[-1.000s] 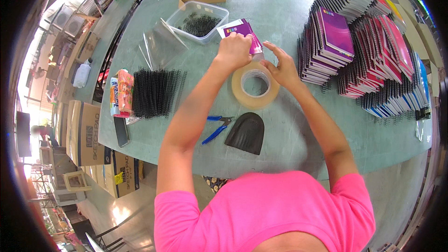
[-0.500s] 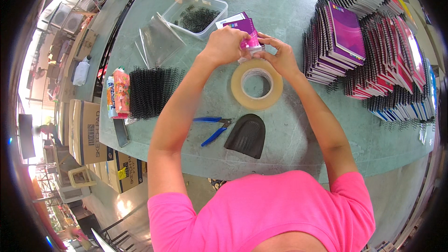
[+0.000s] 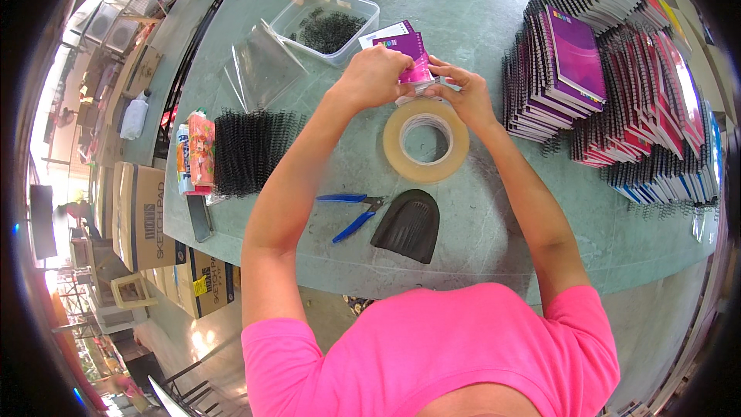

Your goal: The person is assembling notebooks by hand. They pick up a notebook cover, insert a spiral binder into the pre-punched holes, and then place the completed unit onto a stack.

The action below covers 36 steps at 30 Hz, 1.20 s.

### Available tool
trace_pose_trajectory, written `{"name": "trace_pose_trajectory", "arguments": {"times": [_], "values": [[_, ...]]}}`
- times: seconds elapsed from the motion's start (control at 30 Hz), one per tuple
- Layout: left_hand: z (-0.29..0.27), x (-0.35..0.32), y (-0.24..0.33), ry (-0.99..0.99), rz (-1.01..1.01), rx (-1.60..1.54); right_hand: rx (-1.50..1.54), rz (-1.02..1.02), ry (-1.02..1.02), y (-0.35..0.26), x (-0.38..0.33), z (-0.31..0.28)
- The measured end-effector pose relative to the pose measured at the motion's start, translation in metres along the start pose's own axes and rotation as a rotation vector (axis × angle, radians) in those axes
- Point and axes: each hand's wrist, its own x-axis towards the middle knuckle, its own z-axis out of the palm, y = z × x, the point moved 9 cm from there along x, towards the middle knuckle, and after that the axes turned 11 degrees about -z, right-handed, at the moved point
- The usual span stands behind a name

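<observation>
My left hand (image 3: 376, 76) and my right hand (image 3: 463, 93) hold a small purple spiral notebook (image 3: 409, 52) between them, just above the green table (image 3: 478, 0). Both hands grip it at its near end, where something clear and thin shows between the fingers. A roll of clear tape (image 3: 426, 139) lies flat on the table right under my hands. Blue-handled pliers (image 3: 351, 212) and a black curved pad (image 3: 407, 224) lie nearer to me.
Tall stacks of spiral notebooks (image 3: 610, 85) fill the right side. A clear tub of black coils (image 3: 328, 27), clear plastic bags (image 3: 262, 69), a row of black spiral bindings (image 3: 247, 150) and a colourful packet (image 3: 194, 150) sit on the left. Cardboard boxes (image 3: 143, 216) stand beside the table.
My hands lifted off the tape roll and picked up the purple notebook, which now sits between them above the roll. The view shifted slightly.
</observation>
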Motion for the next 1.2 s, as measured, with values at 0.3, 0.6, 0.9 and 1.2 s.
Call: {"name": "trace_pose_trajectory", "arguments": {"times": [0.3,0.6,0.9,1.2], "values": [[0.004,-0.001,-0.002,-0.008,0.013,-0.047,-0.019,-0.031,0.012,-0.001,0.0,0.0],[0.007,-0.014,0.011,0.091,0.071,0.079,-0.01,0.049,-0.025,-0.002,0.002,0.002],[-0.062,-0.101,0.022,0.158,-0.027,-0.904,0.342,0.122,0.14,-0.063,-0.015,-0.039],[0.065,-0.108,0.006,0.11,-0.402,-1.257,0.288,0.301,0.046,-0.035,-0.085,-0.002]]}}
